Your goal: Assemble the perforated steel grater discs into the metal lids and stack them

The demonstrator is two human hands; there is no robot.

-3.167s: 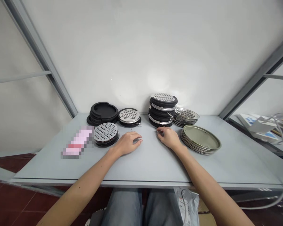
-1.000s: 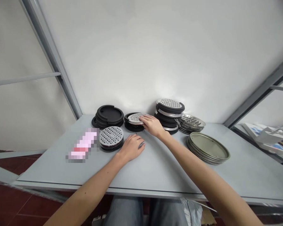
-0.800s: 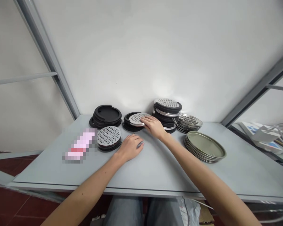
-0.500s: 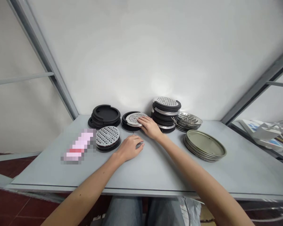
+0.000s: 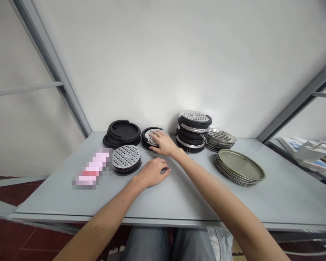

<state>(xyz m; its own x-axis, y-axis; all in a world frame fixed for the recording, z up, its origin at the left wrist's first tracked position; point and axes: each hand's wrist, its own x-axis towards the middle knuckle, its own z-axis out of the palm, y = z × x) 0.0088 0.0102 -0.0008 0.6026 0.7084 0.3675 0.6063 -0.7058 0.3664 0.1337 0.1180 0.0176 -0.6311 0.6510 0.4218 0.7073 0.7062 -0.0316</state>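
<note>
My right hand (image 5: 163,144) lies over a silver perforated disc (image 5: 150,135), its fingers spread flat on the disc's right side. The disc sits inside a black notched ring (image 5: 146,143) on a low black stack; my hand covers part of both. My left hand (image 5: 154,172) rests on the table in front, fingers loosely curved and thumb apart, with nothing visible in it. Just left of it stands a short stack of grey slotted grates (image 5: 126,156) on dark discs.
Black rings (image 5: 125,130) are stacked at the back left. A tall stack of rings and discs (image 5: 194,130) stands right of my right hand, near shiny grater-like discs (image 5: 221,137) and olive round plates (image 5: 240,165). A pixelated pink item (image 5: 93,168) lies left on the grey table (image 5: 195,203).
The perforated disc has shifted left and down into the black ring. My right hand has moved slightly left with its fingers spread wider. The left hand stays nearly in place.
</note>
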